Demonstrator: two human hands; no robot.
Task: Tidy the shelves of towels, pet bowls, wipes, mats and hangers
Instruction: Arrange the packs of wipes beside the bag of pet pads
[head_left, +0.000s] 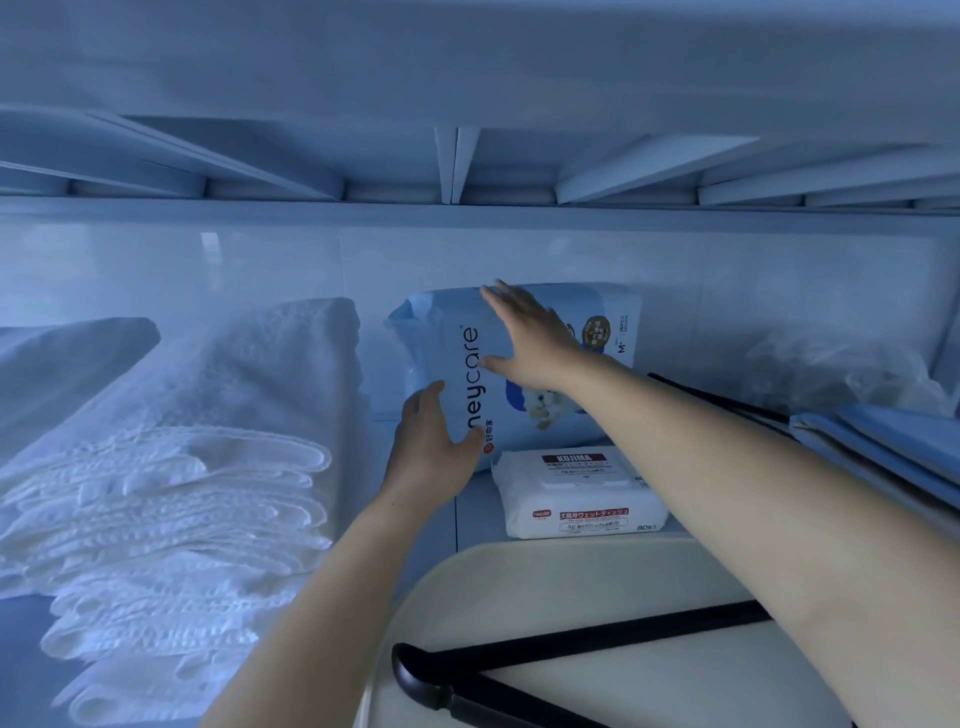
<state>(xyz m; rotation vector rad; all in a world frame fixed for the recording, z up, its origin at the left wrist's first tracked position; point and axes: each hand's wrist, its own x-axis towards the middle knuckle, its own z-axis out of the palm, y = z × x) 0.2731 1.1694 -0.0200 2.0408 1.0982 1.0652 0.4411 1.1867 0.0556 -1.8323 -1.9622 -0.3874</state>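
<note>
A large blue pack of pet pads (467, 374) stands on edge at the back of the shelf, against the white wall. My left hand (434, 441) grips its lower left edge. My right hand (530, 338) lies flat with spread fingers on its front face, near the top. In front of the pack lies a white pack of wet wipes (576, 493) with red lettering. A stack of folded white towels (171, 499) fills the left side of the shelf. A black hanger (519, 670) lies on a cream mat (597, 587) at the bottom.
The underside of the upper shelf (467, 166), with ribs, hangs close above. Folded blue cloth (893, 447) lies at the right with a thin black rod (727, 400) beside it. A crumpled clear plastic bag (841, 364) sits at the back right.
</note>
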